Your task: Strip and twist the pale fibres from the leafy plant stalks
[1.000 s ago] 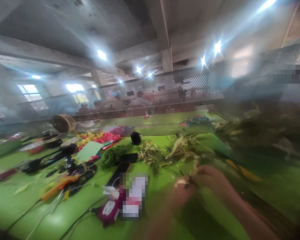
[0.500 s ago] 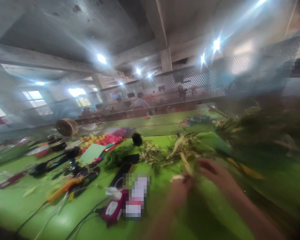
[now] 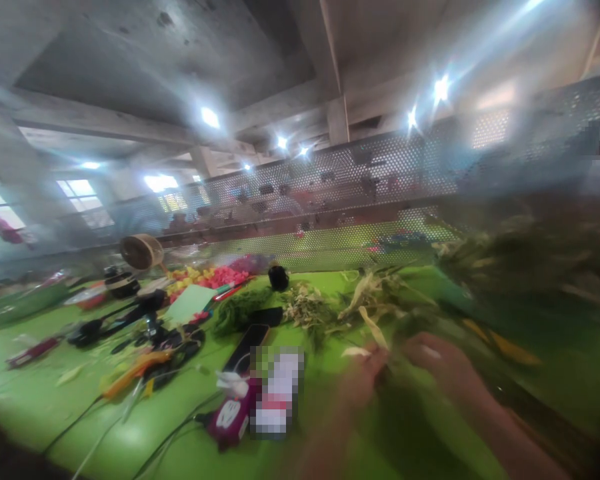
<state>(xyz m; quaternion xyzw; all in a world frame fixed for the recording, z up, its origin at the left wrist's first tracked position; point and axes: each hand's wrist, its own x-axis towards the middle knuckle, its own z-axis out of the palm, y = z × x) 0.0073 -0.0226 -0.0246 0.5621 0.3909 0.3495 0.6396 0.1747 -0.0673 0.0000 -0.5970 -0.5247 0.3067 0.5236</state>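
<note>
Comparing with the earlier pictures, we find our left hand (image 3: 364,375) and right hand (image 3: 433,355) apart, where at first they meet over the pale strip (image 3: 374,328). Its upper part now leans toward eleven o'clock from the left fingers, and the whole scene sits slightly farther toward three o'clock in our view.

Our left forearm comes in from seven o'clock, blurred, with the fingers pinched on the strip's lower end. A small pale piece (image 3: 354,351) shows at that hand's ten o'clock side. Our right forearm reaches in from between four and five o'clock; its fingers curl inward near the left ones, but we cannot tell whether they grip anything.

The strip stands just above the green table (image 3: 325,387), below the dried leaves (image 3: 365,293) at twelve o'clock. From our left hand, a larger leafy bundle (image 3: 520,257) lies toward two o'clock, a dark phone (image 3: 246,347) toward ten, and a purple box (image 3: 231,419) with a pixelated sheet (image 3: 280,393) toward eight to nine.
</note>
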